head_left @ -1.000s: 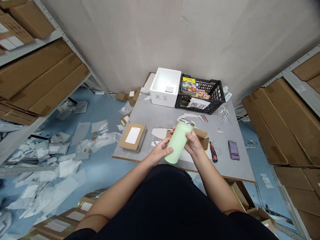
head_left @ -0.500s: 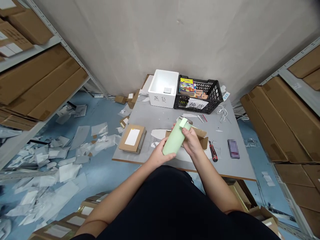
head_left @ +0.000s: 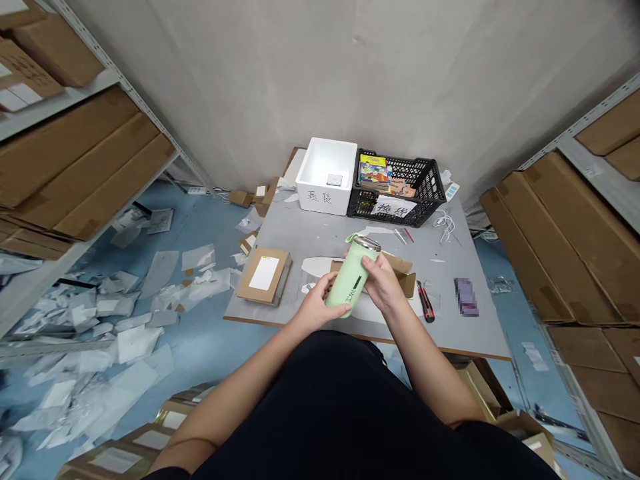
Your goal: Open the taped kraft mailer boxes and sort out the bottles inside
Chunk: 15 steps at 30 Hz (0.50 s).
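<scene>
The left grip (head_left: 320,308) cups the lower body of a pale green insulated bottle (head_left: 349,283) while the right grip (head_left: 383,281) wraps firmly around its upper half, holding it tilted over the grey tabletop (head_left: 280,233).

A bare grey-white plaster wall (head_left: 320,87) closes off the narrow aisle, with grey metal shelving (head_left: 60,101) holding flat cardboard cartons (head_left: 85,167) on both sides. The blue floor (head_left: 200,353) is strewn with white plastic scraps (head_left: 130,340), and a grey-topped worktable (head_left: 295,233) stands near the wall.
</scene>
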Motion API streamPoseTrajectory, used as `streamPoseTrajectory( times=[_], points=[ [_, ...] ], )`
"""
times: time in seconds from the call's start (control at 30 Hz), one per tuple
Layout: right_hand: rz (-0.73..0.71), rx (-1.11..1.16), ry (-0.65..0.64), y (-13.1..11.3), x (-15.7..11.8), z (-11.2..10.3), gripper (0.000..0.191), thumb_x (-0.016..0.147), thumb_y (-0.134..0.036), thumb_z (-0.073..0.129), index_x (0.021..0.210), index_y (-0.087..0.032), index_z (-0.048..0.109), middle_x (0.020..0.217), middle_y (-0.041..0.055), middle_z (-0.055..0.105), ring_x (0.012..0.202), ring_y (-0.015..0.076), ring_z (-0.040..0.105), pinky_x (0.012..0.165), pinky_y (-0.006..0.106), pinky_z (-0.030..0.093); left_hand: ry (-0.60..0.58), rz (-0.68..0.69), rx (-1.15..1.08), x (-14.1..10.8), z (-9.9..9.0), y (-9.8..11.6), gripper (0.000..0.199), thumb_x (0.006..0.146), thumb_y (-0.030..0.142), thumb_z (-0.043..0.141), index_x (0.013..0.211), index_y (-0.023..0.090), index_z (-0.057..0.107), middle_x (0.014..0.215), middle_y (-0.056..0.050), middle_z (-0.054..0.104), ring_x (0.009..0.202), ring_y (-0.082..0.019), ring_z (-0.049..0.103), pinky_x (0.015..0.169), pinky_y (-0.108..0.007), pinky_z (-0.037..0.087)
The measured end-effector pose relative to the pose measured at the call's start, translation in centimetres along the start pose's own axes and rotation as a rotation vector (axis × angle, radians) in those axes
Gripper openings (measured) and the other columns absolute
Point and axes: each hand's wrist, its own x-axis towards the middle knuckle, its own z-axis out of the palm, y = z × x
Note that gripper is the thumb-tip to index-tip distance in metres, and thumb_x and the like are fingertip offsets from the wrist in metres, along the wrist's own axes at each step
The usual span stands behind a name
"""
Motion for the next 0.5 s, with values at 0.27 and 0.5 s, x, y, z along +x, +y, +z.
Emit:
streamPoseTrajectory(
  times=[0.27, 0.5],
  points=[
    [0.021, -0.099, -0.104, 0.0, -0.1, -0.2, 0.062, 0.076, -0.052, 0.068, 0.129, -0.027, 0.047, 0.121, 0.0061, 0.064, 0.105, 0.0241, 0.062, 0.089, 0.037, 0.052, -0.183, -0.076, -0.384, -0.1, -0.6, -1.4, 0.077, 0.064, 0.037, 0.083, 0.132, 0.023, 0.049, 0.129, -0.011, 0.059, 0.116, -0.029, 0.057, 0.092, -0.037, 0.046],
    [-0.038, -0.309, -0.178, -0.2, 0.1, -2.3, 0.079, 0.074, -0.050, 0.073, 0.142, -0.029, 0.038, 0.139, 0.0082, 0.051, 0.124, 0.0261, 0.051, 0.102, 0.040, 0.043, -0.189, -0.048, -0.216, -0.2, -1.0, -2.7, 0.078, 0.066, 0.035, 0.081, 0.134, 0.022, 0.046, 0.131, -0.012, 0.057, 0.118, -0.029, 0.055, 0.098, -0.038, 0.044]
  ],
)
